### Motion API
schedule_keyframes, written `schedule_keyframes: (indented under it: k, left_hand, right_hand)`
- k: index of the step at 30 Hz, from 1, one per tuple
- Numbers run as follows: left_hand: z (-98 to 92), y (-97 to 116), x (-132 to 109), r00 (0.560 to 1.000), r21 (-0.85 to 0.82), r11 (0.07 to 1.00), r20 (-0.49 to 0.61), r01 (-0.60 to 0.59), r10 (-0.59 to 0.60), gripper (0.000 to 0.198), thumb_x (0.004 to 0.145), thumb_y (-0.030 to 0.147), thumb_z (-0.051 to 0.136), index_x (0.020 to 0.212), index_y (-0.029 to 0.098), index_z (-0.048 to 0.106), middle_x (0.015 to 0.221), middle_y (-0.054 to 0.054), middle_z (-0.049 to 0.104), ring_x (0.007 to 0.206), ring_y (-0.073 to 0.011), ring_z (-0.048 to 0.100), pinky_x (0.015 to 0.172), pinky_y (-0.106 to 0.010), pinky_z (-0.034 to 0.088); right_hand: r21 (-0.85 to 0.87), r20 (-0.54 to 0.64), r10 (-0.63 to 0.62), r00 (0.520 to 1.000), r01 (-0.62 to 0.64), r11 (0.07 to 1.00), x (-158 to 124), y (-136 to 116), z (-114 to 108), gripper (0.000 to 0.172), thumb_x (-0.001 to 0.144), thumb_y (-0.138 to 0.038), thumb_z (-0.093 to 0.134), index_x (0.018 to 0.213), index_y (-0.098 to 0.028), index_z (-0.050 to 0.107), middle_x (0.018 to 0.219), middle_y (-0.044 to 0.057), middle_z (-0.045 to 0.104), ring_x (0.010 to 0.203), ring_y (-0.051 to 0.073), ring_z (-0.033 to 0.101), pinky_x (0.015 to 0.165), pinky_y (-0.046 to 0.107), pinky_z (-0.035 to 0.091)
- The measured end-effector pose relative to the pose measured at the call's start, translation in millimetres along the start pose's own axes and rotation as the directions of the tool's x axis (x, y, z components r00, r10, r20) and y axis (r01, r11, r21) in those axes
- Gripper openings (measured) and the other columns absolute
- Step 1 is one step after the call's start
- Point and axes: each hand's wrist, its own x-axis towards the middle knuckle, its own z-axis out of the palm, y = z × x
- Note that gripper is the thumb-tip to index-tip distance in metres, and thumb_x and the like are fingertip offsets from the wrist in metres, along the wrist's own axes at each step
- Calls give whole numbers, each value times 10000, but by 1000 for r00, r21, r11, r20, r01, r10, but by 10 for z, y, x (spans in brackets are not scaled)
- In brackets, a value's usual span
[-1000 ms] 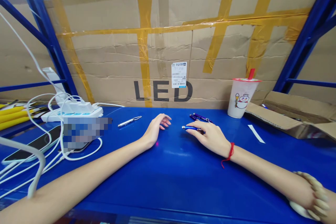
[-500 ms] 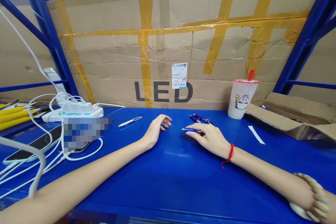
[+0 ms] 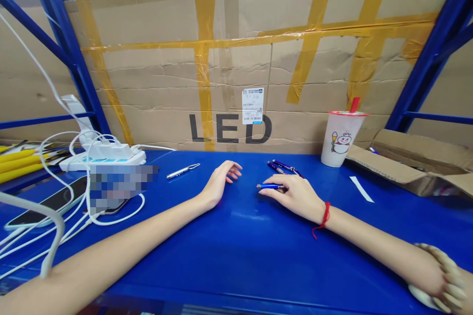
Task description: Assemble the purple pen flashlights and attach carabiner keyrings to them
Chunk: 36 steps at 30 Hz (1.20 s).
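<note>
My right hand [image 3: 295, 194] rests on the blue shelf surface [image 3: 236, 251] with its fingers closed around a small blue pen-like tool [image 3: 269, 186]; a red string is tied round that wrist. My left hand [image 3: 220, 180] lies palm down a little to the left, fingers relaxed and slightly apart, holding nothing. Two more purple-blue pens [image 3: 283, 167] lie just behind my right hand. A silver pen-like tool [image 3: 182, 171] lies to the left of my left hand.
A taped cardboard box marked LED [image 3: 236, 69] walls off the back. A white drink cup with a red straw [image 3: 342, 137] and an open cardboard box [image 3: 414, 162] stand at the right. A white power strip with cables [image 3: 101, 155] and a phone [image 3: 48, 202] lie at the left.
My right hand has drawn the blue pen slightly nearer and down. My left hand has stayed in place.
</note>
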Motion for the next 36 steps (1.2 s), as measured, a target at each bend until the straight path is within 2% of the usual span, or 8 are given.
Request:
schedule_keyframes:
  k: [8,15,21,28,36]
  left_hand:
    - [-3,12,-3,1000,6,1000,7,-2,2,324,811,393,348,797,157,569,793,-54,597,766,-173,542,634,-254,386]
    - [0,4,-1,1000,6,1000,5,2,-2,331,808,402,353,800,159,577,790,-52,598,754,-170,542,631,-252,386]
    - [-4,-18,16,1000,1,1000,-3,7,-7,333,802,419,366,794,162,578,786,-53,601,756,-174,545,635,-256,386]
    - [-7,-20,12,1000,4,1000,-3,0,0,334,813,411,364,798,160,584,777,-49,602,755,-171,550,632,-254,392]
    - [-1,-5,4,1000,4,1000,0,-4,4,327,808,403,362,790,162,581,778,-46,603,754,-170,550,632,-251,395]
  right_hand:
    - [15,6,10,1000,-10,1000,15,34,2,229,823,-445,521,897,-301,682,910,-55,697,761,129,633,609,220,445]
    - [-1,-1,-43,999,43,999,-7,29,3,231,825,-449,522,879,-297,687,889,-50,698,716,124,630,585,219,429]
    - [-6,-15,-14,1000,14,1000,-1,26,-15,230,820,-456,526,858,-292,683,848,-54,700,697,126,626,565,218,413]
    - [-14,-31,-14,999,13,1000,10,36,2,227,856,-398,482,930,-278,661,917,-42,694,752,134,633,610,226,434]
    - [13,-23,15,1000,-15,1000,7,16,-4,231,842,-414,495,896,-277,673,897,-42,699,729,129,634,606,225,442]
